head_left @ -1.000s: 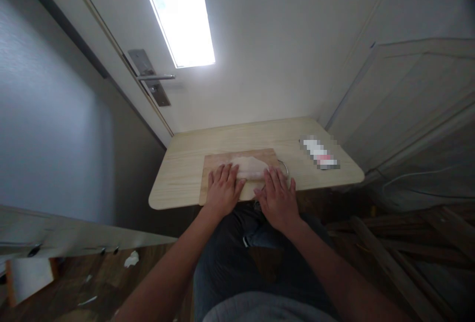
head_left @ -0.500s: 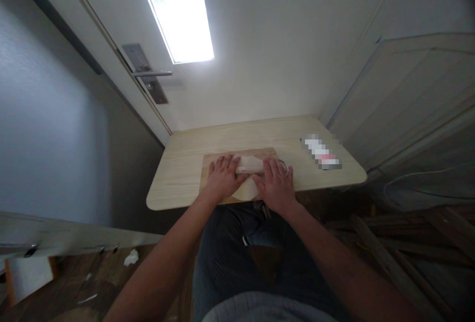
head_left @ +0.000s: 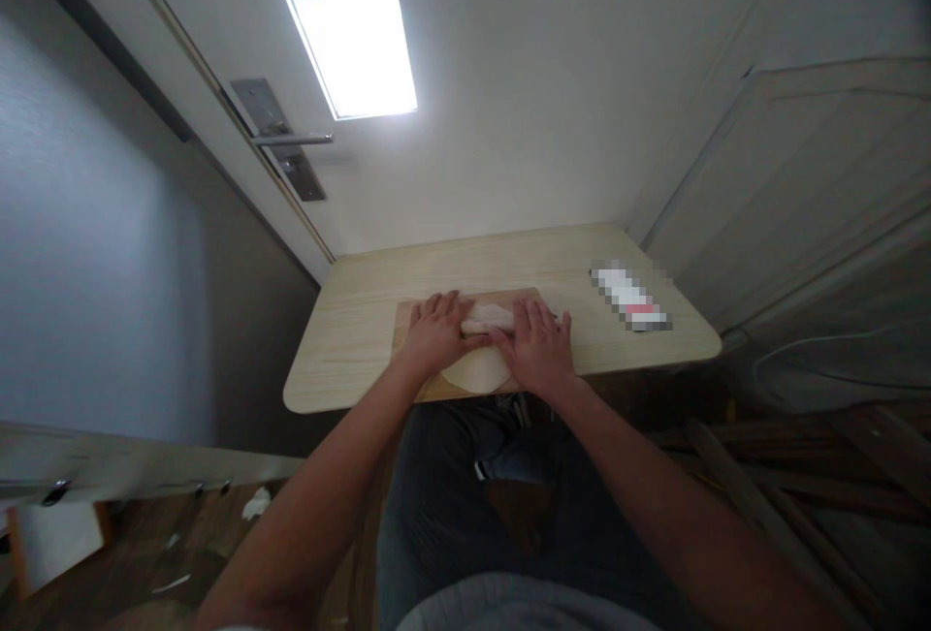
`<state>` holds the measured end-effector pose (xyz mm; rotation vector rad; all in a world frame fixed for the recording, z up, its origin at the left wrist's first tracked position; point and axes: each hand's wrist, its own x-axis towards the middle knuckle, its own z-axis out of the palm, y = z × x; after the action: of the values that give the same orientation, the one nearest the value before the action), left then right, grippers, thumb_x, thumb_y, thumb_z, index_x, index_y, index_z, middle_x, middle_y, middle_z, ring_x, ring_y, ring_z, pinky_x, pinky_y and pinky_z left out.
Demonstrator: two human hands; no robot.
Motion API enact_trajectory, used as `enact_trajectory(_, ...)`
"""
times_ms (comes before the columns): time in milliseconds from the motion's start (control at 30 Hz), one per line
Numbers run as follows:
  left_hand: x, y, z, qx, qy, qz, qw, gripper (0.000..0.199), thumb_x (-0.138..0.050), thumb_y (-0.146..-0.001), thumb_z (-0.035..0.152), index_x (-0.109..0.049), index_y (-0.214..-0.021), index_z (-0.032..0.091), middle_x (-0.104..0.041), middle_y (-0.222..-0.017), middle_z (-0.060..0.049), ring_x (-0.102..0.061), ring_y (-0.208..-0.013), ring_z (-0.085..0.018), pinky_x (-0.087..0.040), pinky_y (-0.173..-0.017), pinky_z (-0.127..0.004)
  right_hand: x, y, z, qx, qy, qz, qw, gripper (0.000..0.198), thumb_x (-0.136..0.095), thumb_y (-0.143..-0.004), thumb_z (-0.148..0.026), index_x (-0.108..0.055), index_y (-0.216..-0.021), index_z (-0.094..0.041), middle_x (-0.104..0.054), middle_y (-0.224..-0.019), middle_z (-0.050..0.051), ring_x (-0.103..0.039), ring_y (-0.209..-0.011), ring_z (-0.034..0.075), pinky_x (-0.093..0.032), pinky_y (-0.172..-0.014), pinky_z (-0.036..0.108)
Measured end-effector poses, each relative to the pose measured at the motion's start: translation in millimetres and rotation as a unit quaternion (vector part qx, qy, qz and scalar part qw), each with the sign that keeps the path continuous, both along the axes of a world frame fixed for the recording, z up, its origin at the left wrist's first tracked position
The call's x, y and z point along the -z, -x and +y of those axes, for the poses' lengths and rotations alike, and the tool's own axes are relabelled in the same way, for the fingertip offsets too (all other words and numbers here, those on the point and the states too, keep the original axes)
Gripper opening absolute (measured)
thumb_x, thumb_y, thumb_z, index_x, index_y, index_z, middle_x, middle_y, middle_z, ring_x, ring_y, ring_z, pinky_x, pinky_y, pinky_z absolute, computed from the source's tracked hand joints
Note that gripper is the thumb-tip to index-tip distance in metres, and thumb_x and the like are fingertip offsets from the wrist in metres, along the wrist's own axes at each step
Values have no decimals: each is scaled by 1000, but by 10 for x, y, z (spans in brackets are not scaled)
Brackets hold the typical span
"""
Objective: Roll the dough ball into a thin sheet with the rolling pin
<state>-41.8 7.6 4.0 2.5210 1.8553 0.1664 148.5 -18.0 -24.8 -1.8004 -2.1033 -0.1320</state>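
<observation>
"Dough [head_left: 474, 375] is seen in the head view on a wooden board [head_left: 402, 324], near the front of the surface [head_left: 341, 340]. How far has it been worked?"

"A thin, rounded sheet seems to have been formed already. Across its far part a pale cylinder [head_left: 489, 319] is held; whether it is a bare roller or wrapped in dough cannot be told, nor can what is left, since evenness is not shown"

"And the fingers?"

"Those of the left hand [head_left: 436, 332] and right hand [head_left: 540, 345] are laid over the cylinder, stretched and slightly apart, with no clamping seen"

"Is room left?"

"Little on the near side, where the board's edge is almost reached. More surface is seen to the left and toward the door [head_left: 501, 166]; a blurred object [head_left: 629, 297] is placed at the right, apart from the board"
</observation>
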Motion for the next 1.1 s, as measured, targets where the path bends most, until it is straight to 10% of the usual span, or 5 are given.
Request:
enact_trajectory(700, 19, 137, 318, 115, 15, -43, 992, 94, -58, -68, 85, -46, -145, 33, -39, -156, -7, -37, -141, -31, -27, -116, -47, -153, 26, 306, 3, 40, 5, 999, 70, -25, -98, -63, -48, -140, -11, -50, -144, 21, -40, -134, 34, -11, -112, 66)
enact_trajectory(1100, 14, 122, 251, 112, -12, -41, 993, 71, -47, -84, 76, -49, -141, 33, -44, -153, -5, -39, -139, -29, -28, -114, -48, -170, 38, 280, 6, 50, 4, 999, 69, -26, -98, -63, -48, -139, -12, -50, -143, 22, -38, -134, 34, -12, -112, 65)
